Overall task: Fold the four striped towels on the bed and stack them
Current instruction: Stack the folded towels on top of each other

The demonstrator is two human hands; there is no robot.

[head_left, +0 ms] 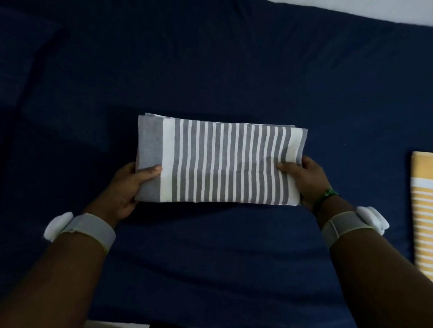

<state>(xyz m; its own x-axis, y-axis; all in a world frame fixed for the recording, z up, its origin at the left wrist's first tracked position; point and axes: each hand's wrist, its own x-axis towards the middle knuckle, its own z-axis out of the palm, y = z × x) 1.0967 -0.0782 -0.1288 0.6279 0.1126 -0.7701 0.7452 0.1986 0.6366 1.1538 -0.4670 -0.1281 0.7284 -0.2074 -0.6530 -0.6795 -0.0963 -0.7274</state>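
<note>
Left hand (126,185) and right hand (305,179) each gripping an end of the folded grey-and-white striped towel (220,161), thumbs on top, mid dark blue bed (214,65), yellow striped towel (427,210) at right edge

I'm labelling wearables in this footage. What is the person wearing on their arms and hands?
Both forearms are bare, no sleeves. Each wrist carries a grey strap with a rounded white device: left wristband, right wristband. A thin green bracelet sits just above the right one. The left hand and right hand are ungloved.
</note>
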